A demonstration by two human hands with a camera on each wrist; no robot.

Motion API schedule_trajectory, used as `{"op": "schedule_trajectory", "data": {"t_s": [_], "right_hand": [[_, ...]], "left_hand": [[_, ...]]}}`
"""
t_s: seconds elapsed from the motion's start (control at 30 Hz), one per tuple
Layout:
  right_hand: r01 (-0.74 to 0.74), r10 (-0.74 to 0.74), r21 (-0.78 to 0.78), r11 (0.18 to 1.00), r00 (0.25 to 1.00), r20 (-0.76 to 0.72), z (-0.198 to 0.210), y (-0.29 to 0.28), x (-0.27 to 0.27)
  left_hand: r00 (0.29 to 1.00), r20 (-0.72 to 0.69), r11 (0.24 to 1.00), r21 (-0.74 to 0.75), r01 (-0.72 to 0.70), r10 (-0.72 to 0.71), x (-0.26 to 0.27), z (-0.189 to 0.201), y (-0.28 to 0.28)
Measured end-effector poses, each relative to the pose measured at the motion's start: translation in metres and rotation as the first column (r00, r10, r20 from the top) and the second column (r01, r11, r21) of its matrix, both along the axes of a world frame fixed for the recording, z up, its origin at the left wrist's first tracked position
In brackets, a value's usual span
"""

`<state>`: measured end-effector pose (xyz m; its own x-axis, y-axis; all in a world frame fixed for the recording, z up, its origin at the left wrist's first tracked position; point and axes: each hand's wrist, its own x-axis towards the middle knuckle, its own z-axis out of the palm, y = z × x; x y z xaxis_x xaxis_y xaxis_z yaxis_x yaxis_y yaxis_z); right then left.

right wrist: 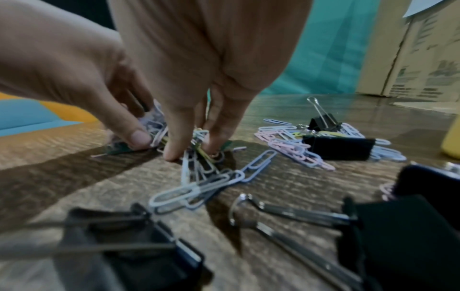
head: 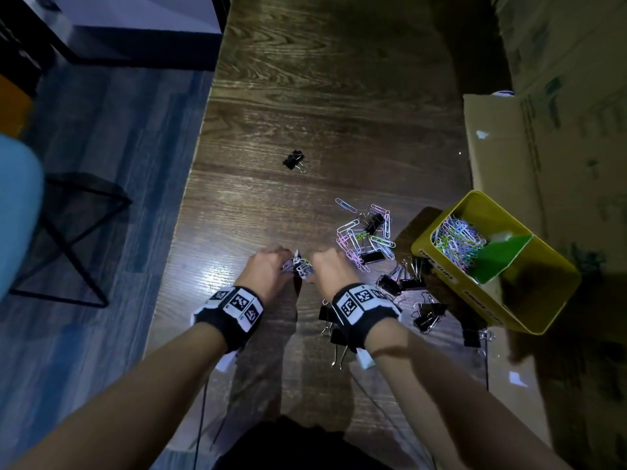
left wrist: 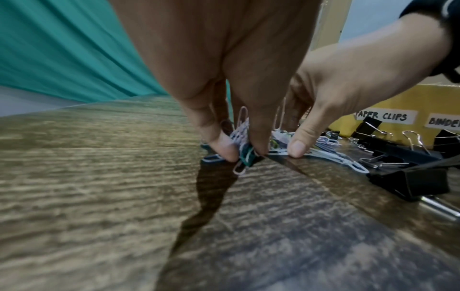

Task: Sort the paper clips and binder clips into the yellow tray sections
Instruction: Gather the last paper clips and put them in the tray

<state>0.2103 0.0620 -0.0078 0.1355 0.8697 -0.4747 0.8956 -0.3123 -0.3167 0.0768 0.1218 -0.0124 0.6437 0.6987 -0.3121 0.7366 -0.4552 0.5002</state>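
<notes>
Paper clips, head: both hands, left (head: 268, 266) and right (head: 330, 266), pinch one bunch (head: 298, 266) on the worktop (head: 305, 96); yellow tray (head: 529, 300) lies right of the grip.
Left wrist: tray labels (left wrist: 384, 116) readable.
Right wrist: loose binder clips (right wrist: 338, 146) right of the grip.

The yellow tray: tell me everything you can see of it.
The yellow tray is a deep, smooth rectangular box with rounded corners, standing on the wooden table's right side beside cardboard boxes. A green divider splits it. The far section holds pastel paper clips; the near section's contents are lost in shadow. White labels on its side read PAPER CLIPS and, cut off, BINDE. Black binder clips lie close against its front. Neither hand touches it.
</notes>
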Motion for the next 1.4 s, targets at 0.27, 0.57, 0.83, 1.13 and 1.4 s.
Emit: {"op": "schedule_trajectory", "data": {"t_s": [0.27, 0.57, 0.83, 1.13, 1.4], "right_hand": [[0.331, -0.324, -0.022, 0.943, 0.905, -0.275, -0.005, 0.002, 0.017], [0.613, -0.49, 0.068, 0.787, 0.688, -0.536, 0.011, -0.008, 0.03], [0.792, -0.466, 0.157, 0.591, 0.493, -0.735, 0.055, -0.028, 0.054], [0.961, -0.344, 0.148, 0.233, 0.223, -0.912, 0.113, -0.067, 0.123], [0.946, -0.523, 0.31, 0.098, 0.314, -0.793, 0.109, -0.105, 0.197]], "left_hand": [[0.97, 0.065, 0.939, -0.274, -0.208, 0.234, -0.015, 0.004, 0.021], [0.835, 0.174, 0.667, -0.693, -0.272, 0.522, -0.021, 0.022, 0.035], [0.818, 0.237, 0.648, -0.735, -0.202, 0.524, 0.008, 0.064, 0.052], [0.841, 0.407, 0.655, -0.751, 0.086, 0.357, 0.144, 0.128, 0.014], [0.958, 0.247, 0.89, -0.39, 0.236, -0.146, 0.251, 0.091, -0.041]]}}
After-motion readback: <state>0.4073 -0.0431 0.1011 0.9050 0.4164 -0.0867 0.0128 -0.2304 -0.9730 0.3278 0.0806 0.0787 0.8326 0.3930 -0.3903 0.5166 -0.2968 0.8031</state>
